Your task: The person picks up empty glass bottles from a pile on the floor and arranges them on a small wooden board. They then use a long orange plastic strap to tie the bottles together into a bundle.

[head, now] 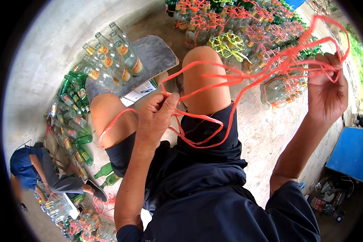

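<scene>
Red plastic twine (260,72) stretches in several loose strands and loops between my two hands, above my knees. My left hand (158,113) pinches the twine between thumb and fingers, with a loop hanging over my lap and an end trailing over the left knee. Raised at the far right, my right hand (328,81) grips the bunched other end, a loop standing up above its fingers. Beyond my left knee, several clear glass bottles (121,60) with orange and yellow labels stand grouped on a grey board (157,51).
Clear bottles bound with red twine (199,27) crowd the floor ahead, one bundle tied with yellow twine (228,45). Loose green bottles (103,171) lie at left. Another person (45,172) bends over bottles at lower left. A blue panel (352,154) stands at right.
</scene>
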{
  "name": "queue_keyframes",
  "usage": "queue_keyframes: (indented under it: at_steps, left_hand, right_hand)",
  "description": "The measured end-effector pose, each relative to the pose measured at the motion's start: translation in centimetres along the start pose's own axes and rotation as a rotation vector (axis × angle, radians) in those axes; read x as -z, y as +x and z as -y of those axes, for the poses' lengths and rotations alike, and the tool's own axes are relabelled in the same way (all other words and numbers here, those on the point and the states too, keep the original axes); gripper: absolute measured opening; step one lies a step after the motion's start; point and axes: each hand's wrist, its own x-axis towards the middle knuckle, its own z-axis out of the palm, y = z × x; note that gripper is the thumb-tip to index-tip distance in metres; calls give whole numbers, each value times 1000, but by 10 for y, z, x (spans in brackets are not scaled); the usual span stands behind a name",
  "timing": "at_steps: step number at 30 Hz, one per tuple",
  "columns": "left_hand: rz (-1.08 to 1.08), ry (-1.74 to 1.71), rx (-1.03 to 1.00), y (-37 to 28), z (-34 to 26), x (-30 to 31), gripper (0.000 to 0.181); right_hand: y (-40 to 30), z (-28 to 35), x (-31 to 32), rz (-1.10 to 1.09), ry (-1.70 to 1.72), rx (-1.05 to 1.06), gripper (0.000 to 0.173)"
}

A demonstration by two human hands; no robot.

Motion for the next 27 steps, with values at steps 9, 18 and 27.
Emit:
queue_keyframes:
  at_steps: [9, 18, 27]
  left_hand:
    - [-130, 34, 13, 5, -11, 26, 25]
    - [-210, 10, -32, 10, -12, 39, 25]
    - [-274, -83, -89, 15, -23, 46, 21]
  right_hand:
    - [-21, 43, 36, -129, 70, 89, 43]
    - [-43, 67, 94, -283, -143, 142, 30]
    - [-67, 68, 165, -543, -366, 103, 24]
